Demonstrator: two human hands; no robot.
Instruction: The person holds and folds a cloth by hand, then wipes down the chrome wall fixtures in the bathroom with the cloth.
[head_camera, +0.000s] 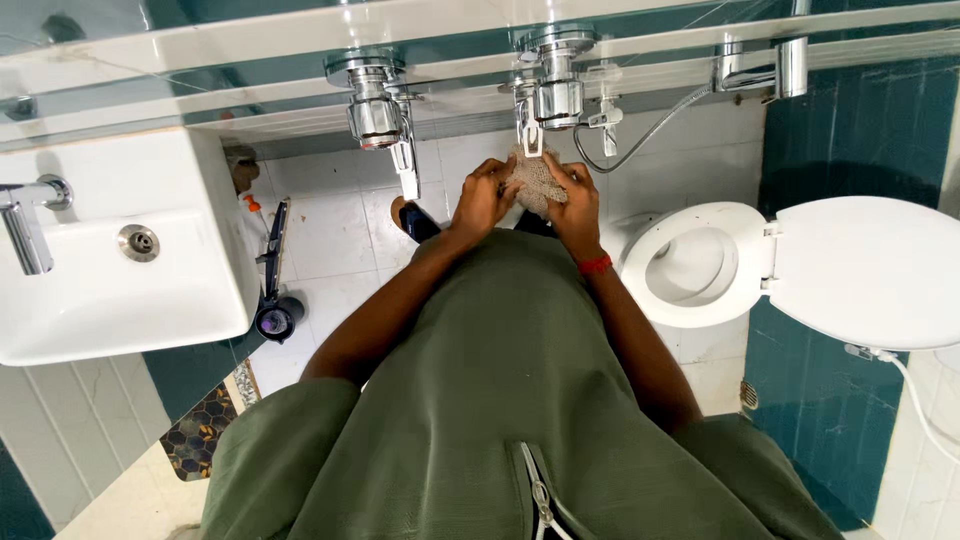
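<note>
Fingers of left hand (482, 200) and right hand (578, 208) pinching beige mesh scrubber (537, 180) between them, below chrome tap (556, 95).

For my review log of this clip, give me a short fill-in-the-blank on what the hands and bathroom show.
1. Both hands hold a mesh scrubber just below a chrome ____.
2. The red band sits on the ____ wrist.
3. The toilet lid is ____.
4. The white washbasin is on the picture's ____ side.

Missing words: tap; right; up; left
</note>
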